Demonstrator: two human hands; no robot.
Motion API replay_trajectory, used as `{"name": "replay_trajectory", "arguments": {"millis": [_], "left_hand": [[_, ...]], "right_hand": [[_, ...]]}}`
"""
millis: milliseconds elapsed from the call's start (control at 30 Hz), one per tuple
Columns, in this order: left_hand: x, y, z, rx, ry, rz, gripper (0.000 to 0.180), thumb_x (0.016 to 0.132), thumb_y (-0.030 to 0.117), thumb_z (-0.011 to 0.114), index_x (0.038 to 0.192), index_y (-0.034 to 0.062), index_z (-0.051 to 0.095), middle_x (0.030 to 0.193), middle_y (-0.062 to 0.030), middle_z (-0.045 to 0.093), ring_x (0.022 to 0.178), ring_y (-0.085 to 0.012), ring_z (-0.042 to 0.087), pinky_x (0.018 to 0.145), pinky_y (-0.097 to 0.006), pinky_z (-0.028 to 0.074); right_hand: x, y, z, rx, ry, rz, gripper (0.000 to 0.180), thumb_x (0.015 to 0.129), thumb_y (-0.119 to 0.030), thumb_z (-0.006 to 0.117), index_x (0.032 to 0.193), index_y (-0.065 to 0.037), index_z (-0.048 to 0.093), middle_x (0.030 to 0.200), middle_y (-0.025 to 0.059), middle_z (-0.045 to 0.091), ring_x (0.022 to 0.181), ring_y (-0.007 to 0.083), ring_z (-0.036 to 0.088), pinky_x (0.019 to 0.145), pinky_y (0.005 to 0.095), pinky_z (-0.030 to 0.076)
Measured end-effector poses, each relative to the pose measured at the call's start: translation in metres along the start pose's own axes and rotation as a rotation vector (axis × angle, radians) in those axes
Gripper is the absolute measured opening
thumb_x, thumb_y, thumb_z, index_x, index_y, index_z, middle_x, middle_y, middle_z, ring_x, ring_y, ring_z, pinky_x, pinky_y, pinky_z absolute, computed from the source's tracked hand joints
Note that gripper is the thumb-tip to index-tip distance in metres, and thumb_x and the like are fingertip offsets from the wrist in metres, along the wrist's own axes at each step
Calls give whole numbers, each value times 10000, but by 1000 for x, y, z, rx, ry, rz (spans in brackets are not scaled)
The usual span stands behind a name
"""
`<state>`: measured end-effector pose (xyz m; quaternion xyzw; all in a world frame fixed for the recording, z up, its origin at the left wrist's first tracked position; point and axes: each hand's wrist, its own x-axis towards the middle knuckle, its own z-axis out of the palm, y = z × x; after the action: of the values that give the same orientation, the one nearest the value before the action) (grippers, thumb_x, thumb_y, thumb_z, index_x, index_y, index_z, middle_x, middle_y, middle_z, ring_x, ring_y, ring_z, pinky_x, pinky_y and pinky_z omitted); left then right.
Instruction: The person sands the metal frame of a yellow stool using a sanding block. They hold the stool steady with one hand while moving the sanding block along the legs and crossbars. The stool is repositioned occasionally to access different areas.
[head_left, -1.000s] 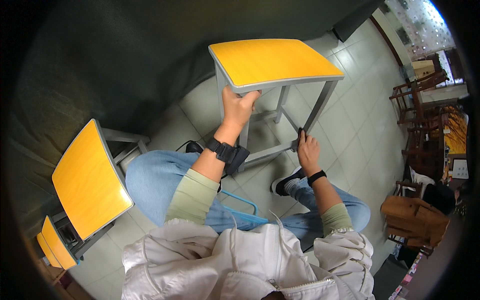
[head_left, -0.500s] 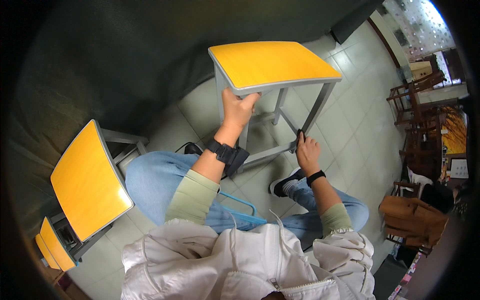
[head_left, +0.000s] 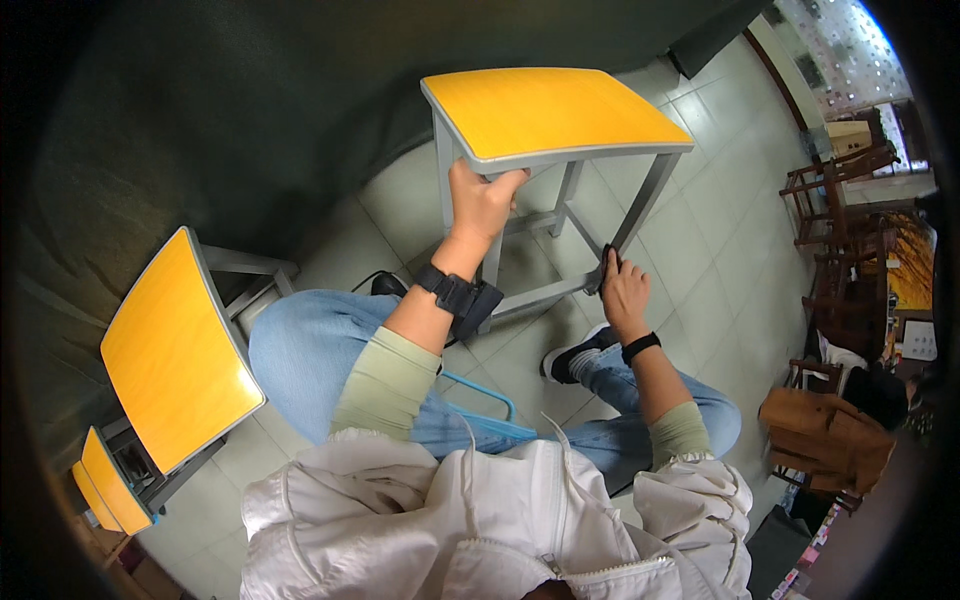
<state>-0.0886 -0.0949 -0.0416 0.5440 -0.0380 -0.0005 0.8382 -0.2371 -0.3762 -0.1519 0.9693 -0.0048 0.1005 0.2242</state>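
Observation:
A stool with a yellow wood-grain top and grey metal legs stands tilted in front of me. My left hand is closed around the top of its near leg, just under the seat edge. Down at the right leg, by the joint with the lower crossbar, my right hand presses a small dark cloth-like piece against the metal. The fingers of that hand are bent over the piece, and its exact kind is hard to make out.
Another yellow-topped stool stands at my left, with a smaller yellow piece behind it. A dark curtain hangs on the far left. Wooden chairs and a brown garment are at the right. A blue metal frame shows between my legs.
The stool sits slightly higher and farther right in view. Both hands have moved along with it, keeping their places on the legs. More of the dark piece under my right hand shows.

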Motion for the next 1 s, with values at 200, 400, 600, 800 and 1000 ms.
{"name": "replay_trajectory", "arguments": {"millis": [200,400,600,800,1000], "left_hand": [[-3,1,4,-35,9,45,104,749,57,620,724,-44,632,603,-54,587,439,-128,496,417,-263,379],[-2,2,4,7,21,-2,104,742,49,616,713,-50,632,604,-62,586,440,-132,492,418,-267,381],[-2,-1,2,-69,3,13,107,713,47,637,743,-56,640,654,-61,628,451,-118,519,417,-251,389],[-3,-1,2,-63,14,-16,97,723,41,629,759,-49,632,648,-57,613,457,-118,511,419,-253,387],[-2,2,4,-50,19,-3,93,727,44,631,751,-45,621,649,-56,607,455,-121,505,417,-258,386]], "right_hand": [[-6,-8,1,83,-290,49,339,896,-210,517,1212,-154,628,858,86,593,811,277,599,663,401,436],[-11,15,-5,611,-690,217,258,904,-220,552,1120,-114,646,995,185,588,944,401,597,845,479,484],[51,67,-62,1259,-381,731,304,946,-230,557,1096,29,612,1110,185,626,989,275,610,860,368,497],[115,71,-121,1754,449,343,559,953,-204,561,1428,-16,336,1268,144,544,1097,227,574,952,334,465],[163,42,-82,1160,332,548,851,693,-124,801,1381,-36,308,1228,124,500,1111,274,546,979,378,446]]}}
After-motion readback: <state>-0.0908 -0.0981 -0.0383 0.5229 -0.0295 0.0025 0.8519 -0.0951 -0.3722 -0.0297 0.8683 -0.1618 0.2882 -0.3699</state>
